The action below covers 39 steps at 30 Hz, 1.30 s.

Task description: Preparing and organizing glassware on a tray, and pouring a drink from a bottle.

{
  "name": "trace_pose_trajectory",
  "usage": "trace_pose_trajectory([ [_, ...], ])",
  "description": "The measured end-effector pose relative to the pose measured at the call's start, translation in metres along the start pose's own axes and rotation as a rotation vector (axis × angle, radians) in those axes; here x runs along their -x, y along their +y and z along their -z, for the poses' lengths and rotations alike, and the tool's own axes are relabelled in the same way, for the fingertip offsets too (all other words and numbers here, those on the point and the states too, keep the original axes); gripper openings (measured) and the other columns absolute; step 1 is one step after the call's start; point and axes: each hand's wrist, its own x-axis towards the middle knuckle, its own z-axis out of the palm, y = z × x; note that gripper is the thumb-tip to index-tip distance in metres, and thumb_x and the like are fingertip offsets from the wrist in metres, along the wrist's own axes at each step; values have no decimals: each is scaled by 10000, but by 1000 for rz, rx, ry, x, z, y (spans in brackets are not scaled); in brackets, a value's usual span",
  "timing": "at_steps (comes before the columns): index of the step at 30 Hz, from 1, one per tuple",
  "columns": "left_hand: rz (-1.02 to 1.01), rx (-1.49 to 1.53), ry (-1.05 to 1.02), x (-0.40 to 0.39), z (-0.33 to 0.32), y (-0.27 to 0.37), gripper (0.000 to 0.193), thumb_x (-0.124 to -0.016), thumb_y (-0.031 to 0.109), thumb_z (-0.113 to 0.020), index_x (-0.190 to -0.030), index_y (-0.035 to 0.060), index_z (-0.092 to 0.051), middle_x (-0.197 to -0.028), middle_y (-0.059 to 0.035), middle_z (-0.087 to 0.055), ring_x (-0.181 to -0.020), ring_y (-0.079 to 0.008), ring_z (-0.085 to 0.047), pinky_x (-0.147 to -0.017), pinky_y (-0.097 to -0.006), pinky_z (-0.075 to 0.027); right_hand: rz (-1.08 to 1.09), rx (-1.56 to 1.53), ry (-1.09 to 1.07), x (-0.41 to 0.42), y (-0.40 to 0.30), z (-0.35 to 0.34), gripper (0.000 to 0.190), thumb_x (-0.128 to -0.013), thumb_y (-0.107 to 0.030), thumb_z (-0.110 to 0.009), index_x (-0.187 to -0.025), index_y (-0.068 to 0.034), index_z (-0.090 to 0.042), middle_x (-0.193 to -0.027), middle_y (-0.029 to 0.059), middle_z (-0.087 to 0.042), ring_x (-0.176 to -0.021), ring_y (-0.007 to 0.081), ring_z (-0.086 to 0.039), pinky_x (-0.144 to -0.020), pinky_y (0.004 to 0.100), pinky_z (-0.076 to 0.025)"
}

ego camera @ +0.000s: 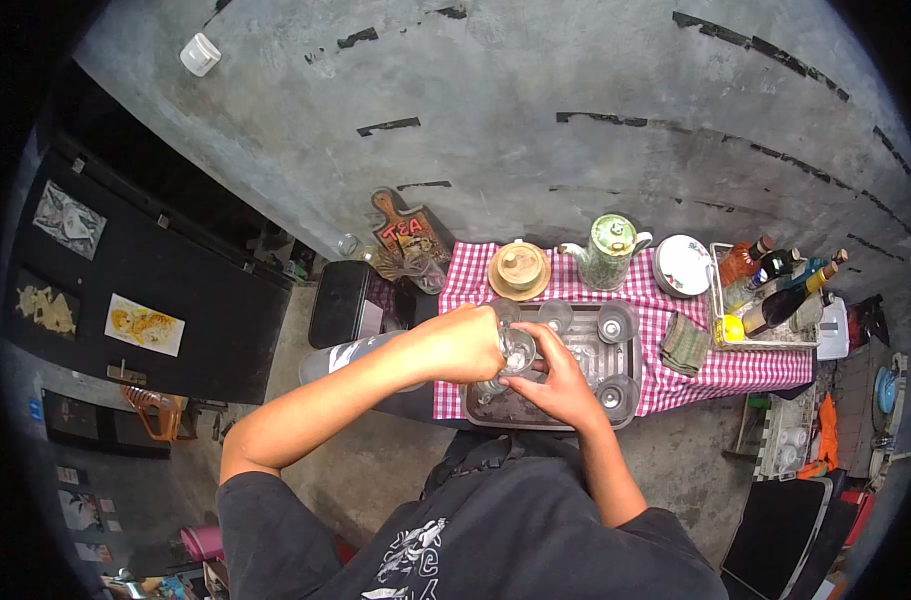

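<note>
Over the left part of a metal tray, my right hand grips a clear drinking glass, thumb below and fingers on its far side. My left hand is curled against the left side of this glass. Its fingertips are hidden, so I cannot tell what they hold. More clear glasses stand on the tray: one at the back middle, one at the back right and one at the front right. Another glass shows partly beneath my hands.
On the checked cloth stand a lidded wooden pot, a green-patterned enamel kettle, stacked plates, a folded cloth and a basket of bottles. A wooden board leans against the wall. A dark door is left.
</note>
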Motion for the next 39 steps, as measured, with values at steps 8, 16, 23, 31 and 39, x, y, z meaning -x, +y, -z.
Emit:
trace_pose_trajectory([
  [8,24,38,28,1,-6,0,202,-718,107,-613,-726,-92,-647,-686,-317,-606,-716,-429,-674,-627,-456,-526,-5,26,-5,1,5,0,679,-744,-38,-817,-1343,-83,-501,-1259,69,-519,-1184,203,-550,-914,337,-563],
  [16,-69,-101,-4,-7,-9,-7,178,-697,84,-613,-724,-85,-661,-705,-324,-611,-724,-435,-675,-644,-469,-541,16,78,-18,5,13,-3,697,-746,-31,-814,-1358,-82,-485,-1283,74,-497,-1203,209,-538,-927,346,-562],
  [23,74,-99,-4,-10,-14,-1,194,-695,96,-630,-744,-85,-678,-718,-330,-624,-747,-439,-683,-664,-467,-552,-1,13,-9,4,3,-3,676,-754,-65,-804,-1345,-58,-476,-1268,118,-503,-1213,284,-548,-965,401,-557],
  [31,137,-138,-51,-16,-17,-2,206,-706,113,-629,-770,-71,-697,-750,-329,-639,-773,-441,-689,-712,-476,-558,-8,41,1,4,1,-2,661,-756,-40,-790,-1338,-56,-476,-1251,119,-505,-1206,281,-550,-965,398,-560],
  [39,154,-152,-79,-15,-14,6,223,-716,123,-634,-791,-76,-702,-797,-326,-653,-820,-438,-688,-739,-471,-559,23,14,29,3,13,-4,658,-750,-50,-795,-1328,-56,-482,-1243,124,-517,-1174,294,-568,-938,391,-559],
])
